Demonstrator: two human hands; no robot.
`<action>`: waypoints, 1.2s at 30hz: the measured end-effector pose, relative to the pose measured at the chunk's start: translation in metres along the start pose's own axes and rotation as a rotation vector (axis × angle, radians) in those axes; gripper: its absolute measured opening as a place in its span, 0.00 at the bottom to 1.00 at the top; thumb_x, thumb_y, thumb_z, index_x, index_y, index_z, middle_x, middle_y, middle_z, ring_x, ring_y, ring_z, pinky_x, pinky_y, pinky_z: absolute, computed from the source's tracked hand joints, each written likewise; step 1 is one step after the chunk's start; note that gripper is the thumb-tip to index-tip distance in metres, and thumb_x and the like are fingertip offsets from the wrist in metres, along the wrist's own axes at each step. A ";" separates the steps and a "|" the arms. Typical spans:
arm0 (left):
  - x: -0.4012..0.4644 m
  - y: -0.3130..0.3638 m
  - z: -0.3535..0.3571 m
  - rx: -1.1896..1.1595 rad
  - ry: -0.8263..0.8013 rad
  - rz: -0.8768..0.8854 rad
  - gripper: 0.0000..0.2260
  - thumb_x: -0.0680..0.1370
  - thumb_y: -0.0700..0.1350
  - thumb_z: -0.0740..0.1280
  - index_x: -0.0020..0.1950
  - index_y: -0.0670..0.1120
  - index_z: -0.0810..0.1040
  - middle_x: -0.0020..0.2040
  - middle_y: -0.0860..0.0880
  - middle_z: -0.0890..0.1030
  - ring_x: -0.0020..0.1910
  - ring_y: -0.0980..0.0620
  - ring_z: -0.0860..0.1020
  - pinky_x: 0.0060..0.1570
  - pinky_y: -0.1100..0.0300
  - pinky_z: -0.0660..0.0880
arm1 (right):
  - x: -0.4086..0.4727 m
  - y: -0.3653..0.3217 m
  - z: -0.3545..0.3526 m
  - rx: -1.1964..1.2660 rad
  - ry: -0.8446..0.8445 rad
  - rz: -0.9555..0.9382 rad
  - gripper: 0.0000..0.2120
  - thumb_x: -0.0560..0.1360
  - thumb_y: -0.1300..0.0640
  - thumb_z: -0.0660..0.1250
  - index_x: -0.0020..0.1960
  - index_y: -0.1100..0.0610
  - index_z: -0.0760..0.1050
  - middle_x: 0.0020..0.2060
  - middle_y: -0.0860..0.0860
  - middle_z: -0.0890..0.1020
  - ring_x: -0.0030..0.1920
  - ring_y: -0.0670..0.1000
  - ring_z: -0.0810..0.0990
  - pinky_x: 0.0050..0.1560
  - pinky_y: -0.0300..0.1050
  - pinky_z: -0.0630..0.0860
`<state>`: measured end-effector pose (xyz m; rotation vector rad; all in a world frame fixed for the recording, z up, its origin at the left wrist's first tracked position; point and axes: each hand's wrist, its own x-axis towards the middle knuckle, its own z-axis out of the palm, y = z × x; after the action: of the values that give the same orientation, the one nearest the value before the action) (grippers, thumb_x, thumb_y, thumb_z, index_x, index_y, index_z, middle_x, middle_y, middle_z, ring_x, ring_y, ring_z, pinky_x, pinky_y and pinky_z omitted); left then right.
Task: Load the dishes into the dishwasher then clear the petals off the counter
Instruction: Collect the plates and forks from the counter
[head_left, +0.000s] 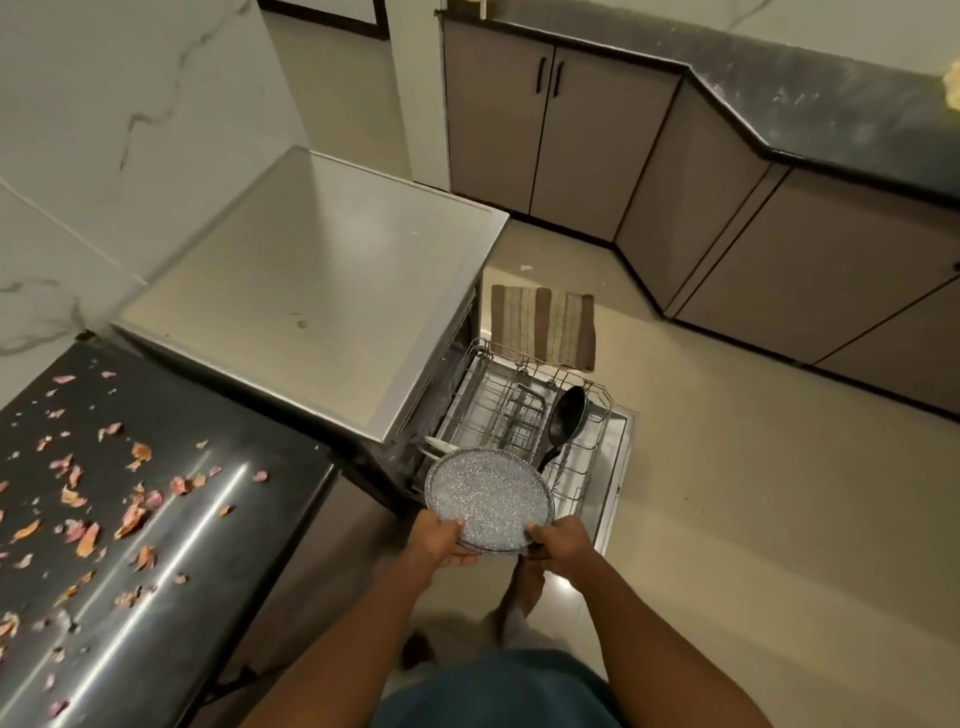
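One speckled grey plate (488, 498) is held by two hands above the near end of the pulled-out dishwasher rack (524, 415). The left hand (441, 540) is curled round the plate's near-left rim, thumb on top; the right hand (561, 540) is curled round its near-right rim, so each grip is closed on the plate. The plate is round and has no long axis; its face is turned up and slightly toward the camera, its far edge tipped over the rack.

In the rack one black pan (567, 415) is seen, stood on edge, its handle pointing toward the near-left (the long axis runs from the far right of the rack down to the plate's rim). One white dish edge (439, 446) shows just beyond the plate; what it is cannot be told. The rack sits over the lowered dishwasher door (618, 457), and the dishwasher (311, 270) has a flat steel top.

To the left a dark, glossy table (171, 530) is strewn with dried pink and orange petals (88, 538), too many and too small to be counted. Beige floor tiles (727, 493) are laid through the room, with one striped mat (543, 325) beyond the rack. Brown cabinets (727, 218) under a second dark table (831, 98) run along the far and right walls, and white marble-look wall tiles (130, 104) are seen at left.
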<state>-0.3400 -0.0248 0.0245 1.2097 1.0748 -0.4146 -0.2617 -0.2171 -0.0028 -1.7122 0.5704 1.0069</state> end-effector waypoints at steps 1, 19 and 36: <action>0.005 0.003 0.005 0.000 0.020 -0.015 0.14 0.83 0.37 0.63 0.68 0.41 0.68 0.50 0.39 0.81 0.42 0.38 0.85 0.40 0.46 0.84 | 0.006 -0.006 -0.001 -0.016 -0.005 0.005 0.12 0.78 0.65 0.73 0.51 0.76 0.77 0.37 0.64 0.83 0.31 0.57 0.85 0.30 0.48 0.82; 0.146 0.010 0.017 0.099 0.275 -0.264 0.16 0.81 0.35 0.64 0.69 0.42 0.73 0.56 0.41 0.81 0.46 0.44 0.82 0.28 0.55 0.80 | 0.188 0.075 0.043 -0.026 0.025 0.235 0.09 0.74 0.54 0.78 0.42 0.59 0.83 0.35 0.58 0.86 0.37 0.63 0.87 0.45 0.68 0.83; 0.360 0.008 0.008 0.186 0.448 -0.231 0.20 0.82 0.34 0.61 0.74 0.44 0.68 0.65 0.42 0.76 0.52 0.44 0.77 0.22 0.61 0.77 | 0.328 0.009 0.103 0.082 0.106 0.234 0.19 0.79 0.63 0.71 0.61 0.54 0.63 0.46 0.53 0.80 0.33 0.47 0.79 0.30 0.41 0.81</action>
<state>-0.1590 0.0662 -0.2731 1.3859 1.5992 -0.4381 -0.1286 -0.0944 -0.2953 -1.6594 0.8848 1.0446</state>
